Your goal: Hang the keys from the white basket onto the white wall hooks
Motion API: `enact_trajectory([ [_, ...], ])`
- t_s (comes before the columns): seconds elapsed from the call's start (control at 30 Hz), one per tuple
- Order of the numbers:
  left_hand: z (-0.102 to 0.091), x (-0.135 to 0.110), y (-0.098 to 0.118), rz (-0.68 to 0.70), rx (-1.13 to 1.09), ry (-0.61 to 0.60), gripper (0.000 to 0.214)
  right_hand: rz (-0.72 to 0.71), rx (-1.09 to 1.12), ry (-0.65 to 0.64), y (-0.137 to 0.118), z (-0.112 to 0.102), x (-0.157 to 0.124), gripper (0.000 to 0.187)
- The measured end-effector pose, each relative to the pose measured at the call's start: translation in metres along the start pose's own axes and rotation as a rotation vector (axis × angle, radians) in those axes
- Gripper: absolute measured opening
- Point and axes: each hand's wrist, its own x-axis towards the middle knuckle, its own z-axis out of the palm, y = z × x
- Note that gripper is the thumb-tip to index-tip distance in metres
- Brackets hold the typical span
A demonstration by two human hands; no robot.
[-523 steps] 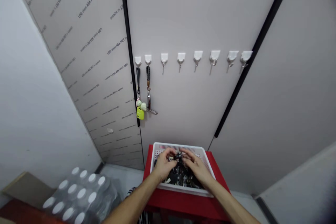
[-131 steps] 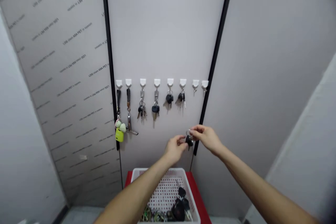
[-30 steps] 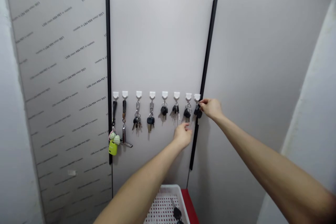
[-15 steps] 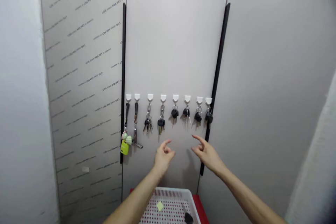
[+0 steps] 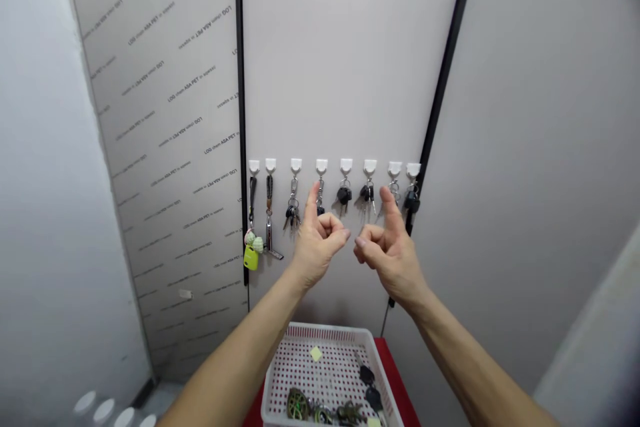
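Note:
My left hand (image 5: 319,242) and my right hand (image 5: 390,247) are raised in front of the wall, fingers curled and thumbs up, with nothing in them. Behind them a row of white hooks (image 5: 345,165) runs across the wall panel, each with a key bunch hanging from it. The leftmost hook carries a strap with a yellow-green fob (image 5: 251,257). The rightmost bunch of black keys (image 5: 412,201) hangs by the black strip. Below my arms stands a white perforated basket (image 5: 280,373) with a few keys (image 5: 369,387) in it.
The basket rests on a red stand (image 5: 395,380). Black vertical strips (image 5: 443,87) divide the wall panels. A panel with printed film (image 5: 170,100) is on the left. Bottle caps (image 5: 107,412) show at the bottom left corner.
Both hands rose from below the hooks and curled into thumbs-up fists. A second ago my right hand was at the rightmost hook with the black keys, which now hang free.

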Motion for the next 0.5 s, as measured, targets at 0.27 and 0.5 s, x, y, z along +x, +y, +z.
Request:
enact_trajectory([
  [0.27,-0.005,0.003,-0.046,-0.478,0.240,-0.121,0.055,0.167,-0.401,0.445,0.049,-0.071,0.031,0.045],
  [0.5,0.022,0.036,-0.081,-0.571,0.389,-0.018,0.042,0.372,-0.943,0.613,0.070,-0.134,0.066,0.042],
])
